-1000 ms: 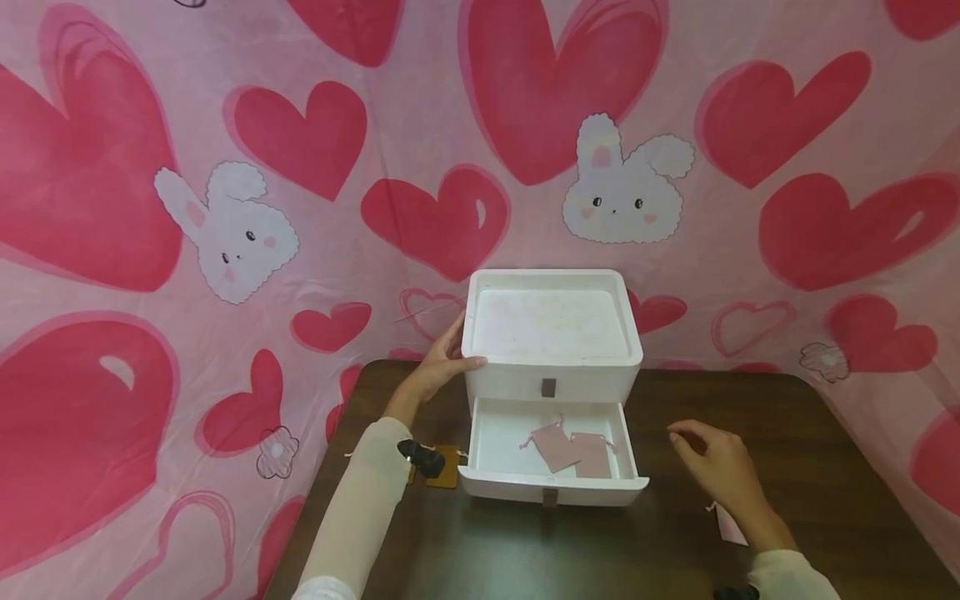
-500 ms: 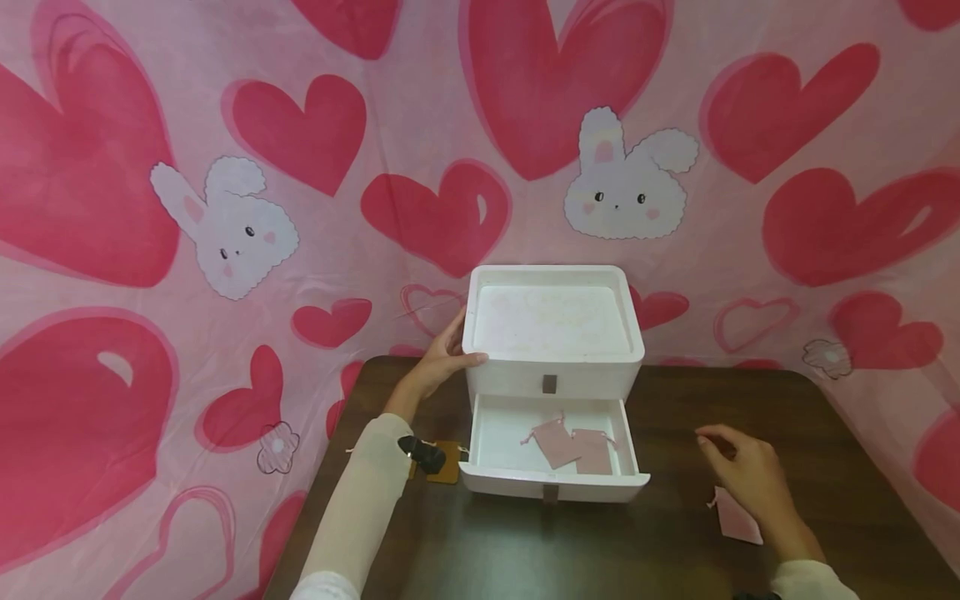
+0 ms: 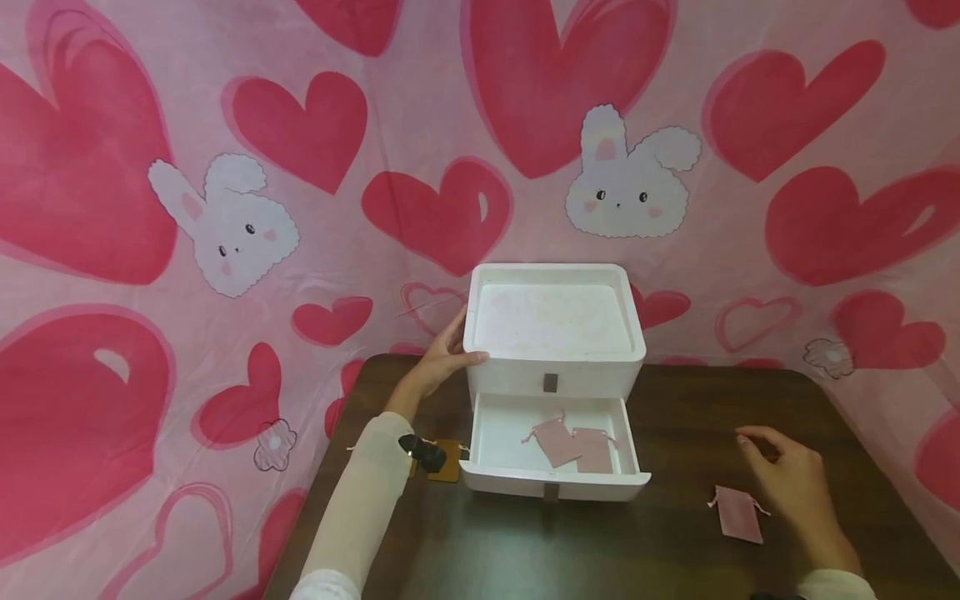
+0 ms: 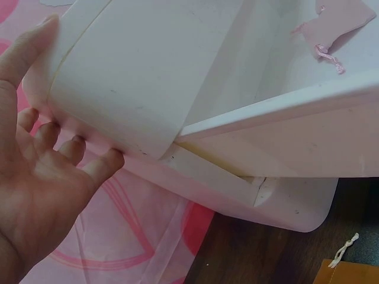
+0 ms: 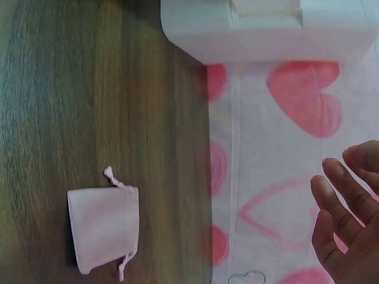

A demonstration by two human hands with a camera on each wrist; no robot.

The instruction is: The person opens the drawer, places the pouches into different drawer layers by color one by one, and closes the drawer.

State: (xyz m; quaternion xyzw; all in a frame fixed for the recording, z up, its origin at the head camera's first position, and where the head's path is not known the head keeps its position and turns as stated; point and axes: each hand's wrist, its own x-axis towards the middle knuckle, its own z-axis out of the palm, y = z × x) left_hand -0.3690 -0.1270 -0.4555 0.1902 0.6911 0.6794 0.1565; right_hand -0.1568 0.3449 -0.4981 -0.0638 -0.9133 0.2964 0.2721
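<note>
My left hand (image 3: 438, 367) rests against the left side of a small white drawer cabinet (image 3: 555, 377), thumb laid on its top rim. In the left wrist view, the fingertips (image 4: 109, 161) touch the cabinet's edge. The lower drawer (image 3: 502, 433) is pulled out, and two pink drawstring pouches (image 3: 555, 442) lie inside it, partly overlapping. My right hand (image 3: 795, 479) hovers above the table at the right, fingers loosely bent, holding nothing. Another pink drawstring pouch (image 3: 738, 514) lies flat on the table beside it, apart from the fingers.
A brown pouch (image 3: 445, 462) lies on the dark wooden table (image 3: 525, 550) left of the drawer, partly hidden by the left forearm. The cabinet's upper drawer, with its grey tab (image 3: 550, 383), is closed. A pink heart-patterned cloth (image 3: 420, 100) hangs behind the table.
My right hand has moved right, away from the drawer, uncovering the pink pouch on the table. My left hand keeps its place on the cabinet, and the drawer stays out.
</note>
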